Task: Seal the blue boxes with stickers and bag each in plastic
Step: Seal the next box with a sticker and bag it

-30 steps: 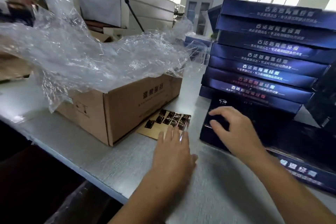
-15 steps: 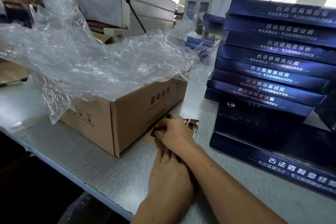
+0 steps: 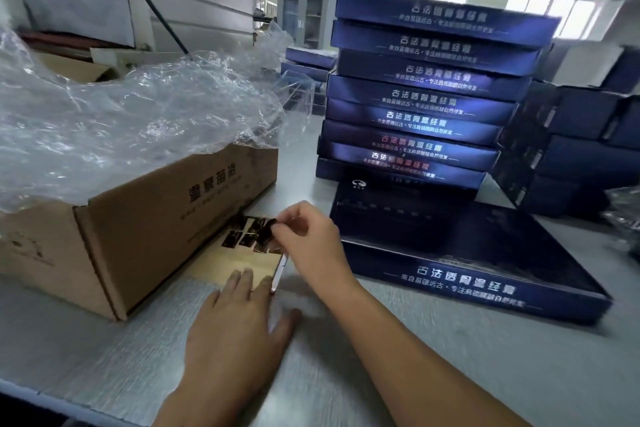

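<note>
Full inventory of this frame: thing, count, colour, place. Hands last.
flat blue printed box: one, dark blue, on the table in front of the stack
stack of blue boxes: about eight, blue, behind the flat box
further dark blue boxes: count unclear, right of the stack
brown cardboard carton: one, brown, left on the table
crumpled clear plastic film: count unclear, clear, over the carton's top
gold sticker sheet: one, gold, between carton and flat box
dark glossy stickers: several, dark, far end of the sheet
grey table: one, grey, under everything
left hand: fingers flat on the sheet's near edge
right hand: pinches one of the stickers
</note>
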